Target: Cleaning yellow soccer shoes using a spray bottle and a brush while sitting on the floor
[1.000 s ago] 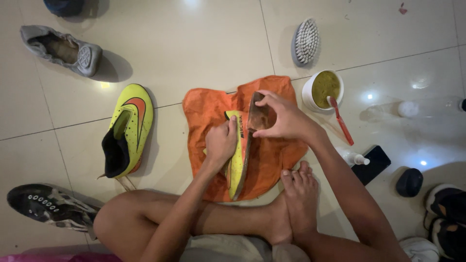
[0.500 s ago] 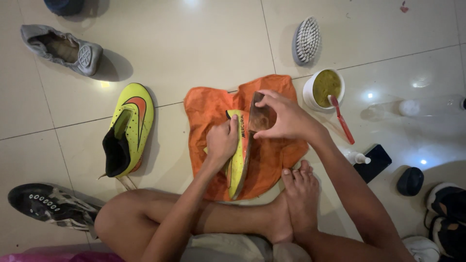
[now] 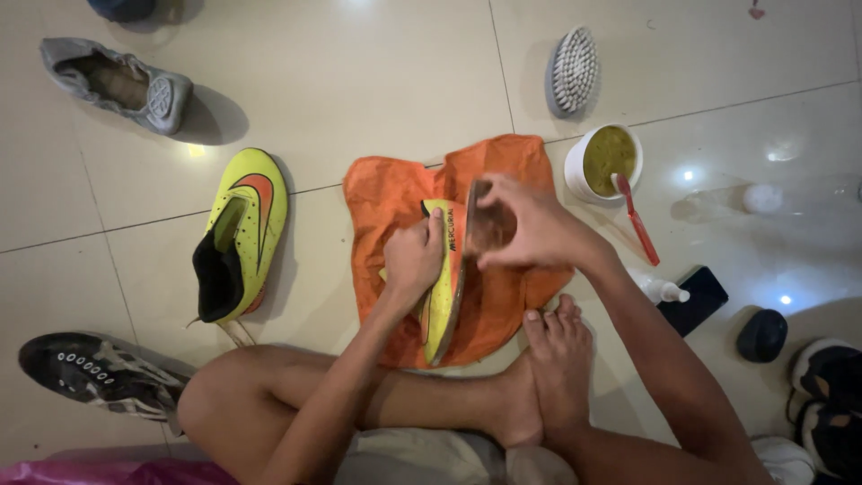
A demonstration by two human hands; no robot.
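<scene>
The left hand point(image 3: 413, 260) grips a neon-yellow football boot point(image 3: 442, 286) standing on its side on an orange cloth point(image 3: 395, 193), fingers curled over the upper and the thumb up along the edge by the sole. The right hand point(image 3: 530, 229) pinches a brown, partly peeled-away sole point(image 3: 489, 224) near the toe, thumb beneath and fingers point(image 3: 496, 187) arched over the top edge, so the sole sits between the two hands, just right of the left thumb.

Compared with a second ago, both grips are the same and the boot lies in the same spot on the cloth; the right hand has dropped slightly, its fingers now folding lower over the sole so less of the brown face shows. The whole view has also drifted a little.

Beyond the right fingers stand a white cup of yellowish paste point(image 3: 603, 162) with a red-handled brush point(image 3: 636, 223) leaning in it, and farther off a white scrub brush point(image 3: 573, 70). Left of the left hand, off the cloth, lies the matching yellow boot point(image 3: 241, 235). A small white bottle point(image 3: 660, 289) and a dark phone point(image 3: 696, 298) lie by the right forearm.
</scene>
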